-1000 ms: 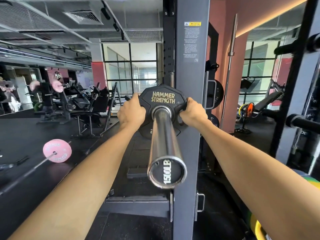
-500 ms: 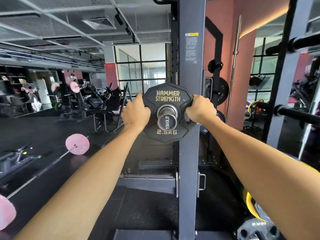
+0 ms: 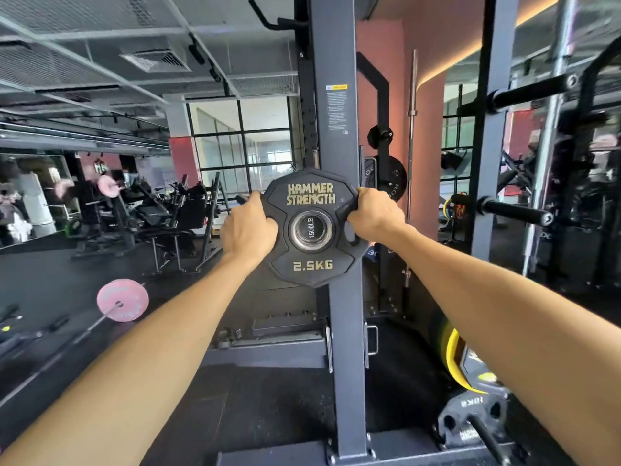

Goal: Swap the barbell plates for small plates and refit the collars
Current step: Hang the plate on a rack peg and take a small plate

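Note:
A small black 2.5 kg plate (image 3: 311,264) marked Hammer Strength sits on the chrome barbell sleeve (image 3: 311,228), which I see end-on with its 1500LB cap facing me. My left hand (image 3: 248,230) grips the plate's left edge, fingers curled through a grip slot. My right hand (image 3: 374,215) grips the right edge the same way. No collar shows on the sleeve.
A grey rack upright (image 3: 339,146) rises right behind the plate. A yellow plate (image 3: 452,358) and a black plate on a storage peg (image 3: 470,422) lie low right. A pink-plated barbell (image 3: 122,299) rests on the floor at left. Storage pegs (image 3: 514,211) jut out at right.
My view has swung so the sleeve is seen end-on instead of from above. Both hands have kept their grip on the plate.

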Available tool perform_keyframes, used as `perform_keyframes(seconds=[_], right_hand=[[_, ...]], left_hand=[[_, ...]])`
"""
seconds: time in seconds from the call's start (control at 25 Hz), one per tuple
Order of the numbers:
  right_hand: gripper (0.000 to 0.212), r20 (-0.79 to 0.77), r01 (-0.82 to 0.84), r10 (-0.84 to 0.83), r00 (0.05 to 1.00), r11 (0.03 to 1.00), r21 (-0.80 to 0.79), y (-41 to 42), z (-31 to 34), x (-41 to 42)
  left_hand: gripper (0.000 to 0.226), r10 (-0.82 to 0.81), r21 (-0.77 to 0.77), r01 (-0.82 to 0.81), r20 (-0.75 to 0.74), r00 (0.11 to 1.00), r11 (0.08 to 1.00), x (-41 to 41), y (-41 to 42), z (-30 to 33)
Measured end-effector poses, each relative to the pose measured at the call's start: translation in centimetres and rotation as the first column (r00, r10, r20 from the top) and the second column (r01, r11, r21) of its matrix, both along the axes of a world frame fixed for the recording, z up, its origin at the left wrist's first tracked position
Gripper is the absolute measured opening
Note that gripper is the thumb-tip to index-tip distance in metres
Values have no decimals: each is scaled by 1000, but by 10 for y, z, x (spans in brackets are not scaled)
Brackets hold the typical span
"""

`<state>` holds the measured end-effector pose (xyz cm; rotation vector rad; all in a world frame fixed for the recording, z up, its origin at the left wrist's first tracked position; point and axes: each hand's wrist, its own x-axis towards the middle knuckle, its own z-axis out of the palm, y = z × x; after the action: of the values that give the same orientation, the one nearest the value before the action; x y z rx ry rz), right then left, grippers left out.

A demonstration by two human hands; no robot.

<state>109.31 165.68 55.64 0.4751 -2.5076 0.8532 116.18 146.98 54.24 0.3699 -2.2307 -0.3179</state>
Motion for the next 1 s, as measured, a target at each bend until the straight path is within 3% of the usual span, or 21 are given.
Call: perform_keyframes(seconds=[0.32, 0.48, 0.76, 1.0], right_hand=[[11, -39, -65, 65, 997, 998, 24, 61, 14, 9], [9, -75, -65, 69, 995, 997, 47, 131, 33, -7], [6, -100, -1, 9, 995, 997, 78, 279, 50, -49], [6, -94, 75, -69, 993, 995, 59, 374, 49, -103]], left_hand=[[63, 60, -106, -59, 8, 998, 993, 15, 56, 24], [49, 90, -155, -92, -23, 996, 984, 1, 124, 41], [35, 7, -132, -11, -31, 1000, 991, -47, 269, 53], [51, -77, -149, 73, -26, 997, 986, -113, 359, 59]])
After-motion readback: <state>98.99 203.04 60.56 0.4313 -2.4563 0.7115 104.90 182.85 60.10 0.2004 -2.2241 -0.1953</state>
